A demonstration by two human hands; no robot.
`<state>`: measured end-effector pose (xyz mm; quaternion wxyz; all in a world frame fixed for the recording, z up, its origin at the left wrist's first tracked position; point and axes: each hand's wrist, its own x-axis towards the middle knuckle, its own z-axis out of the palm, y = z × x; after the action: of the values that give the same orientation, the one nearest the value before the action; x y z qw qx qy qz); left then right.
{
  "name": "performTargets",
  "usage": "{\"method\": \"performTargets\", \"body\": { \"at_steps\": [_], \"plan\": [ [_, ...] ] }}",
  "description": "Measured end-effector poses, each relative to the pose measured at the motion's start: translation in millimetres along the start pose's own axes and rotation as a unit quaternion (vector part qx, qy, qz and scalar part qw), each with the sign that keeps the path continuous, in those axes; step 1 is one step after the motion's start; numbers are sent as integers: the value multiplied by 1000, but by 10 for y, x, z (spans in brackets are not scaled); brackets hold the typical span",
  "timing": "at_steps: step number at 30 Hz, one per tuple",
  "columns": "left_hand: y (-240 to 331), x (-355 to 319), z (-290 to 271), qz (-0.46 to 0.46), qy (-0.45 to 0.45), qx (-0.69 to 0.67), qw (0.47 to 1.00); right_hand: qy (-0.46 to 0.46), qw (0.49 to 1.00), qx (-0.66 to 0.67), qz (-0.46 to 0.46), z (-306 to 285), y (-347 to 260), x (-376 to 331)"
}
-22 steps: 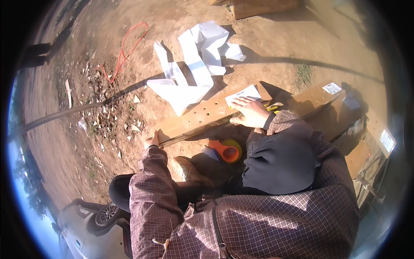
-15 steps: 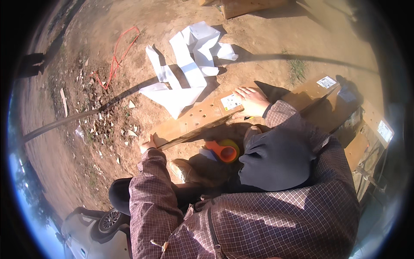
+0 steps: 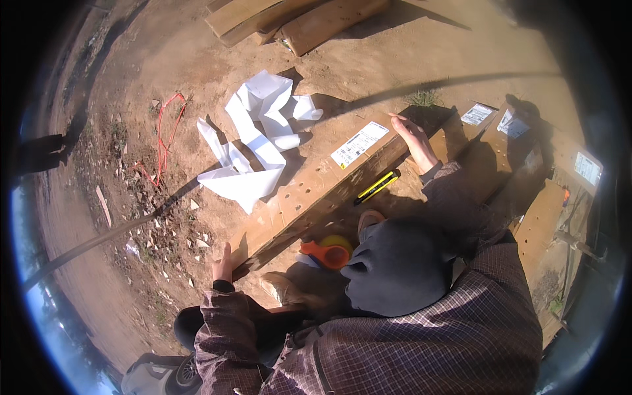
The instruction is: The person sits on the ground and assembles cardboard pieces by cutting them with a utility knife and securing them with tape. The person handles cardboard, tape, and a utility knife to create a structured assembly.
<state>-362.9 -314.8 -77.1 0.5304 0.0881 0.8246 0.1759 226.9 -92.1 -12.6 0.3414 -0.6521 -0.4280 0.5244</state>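
Observation:
A long wooden board [image 3: 309,191] with drilled holes and a white label [image 3: 359,145] lies slanted across the sandy ground in front of me. My left hand [image 3: 224,263] grips its near left end. My right hand [image 3: 415,138] holds its far right end, fingers stretched over the edge beside the label. A yellow and black tool [image 3: 376,187] lies just below the board, and an orange tape measure [image 3: 326,253] sits by my knees.
Crumpled white paper [image 3: 257,145] lies just beyond the board. A red cord [image 3: 164,131] and wood scraps are at the left. Stacked planks [image 3: 296,20] lie at the top. More labelled panels [image 3: 500,125] stand at the right.
My right hand has slid off the white label to the board's far right end, uncovering the label. My left hand stays on the near end.

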Motion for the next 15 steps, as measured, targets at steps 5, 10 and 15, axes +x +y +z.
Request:
{"method": "performTargets", "body": {
  "at_steps": [5, 10, 15],
  "plan": [
    [1456, -1584, 1816, 85, -184, -12, 979, 274, 958, 45, -66, -1514, -381, 1149],
    [1734, -1369, 3611, 107, -442, 91, 886, 354, 922, -153, -34, -3442, -116, 1945],
    [1549, -848, 3391, 610, 10, 299, 734, 82, 809, -576, 82, -2127, 746, 1705]
  ]
}}
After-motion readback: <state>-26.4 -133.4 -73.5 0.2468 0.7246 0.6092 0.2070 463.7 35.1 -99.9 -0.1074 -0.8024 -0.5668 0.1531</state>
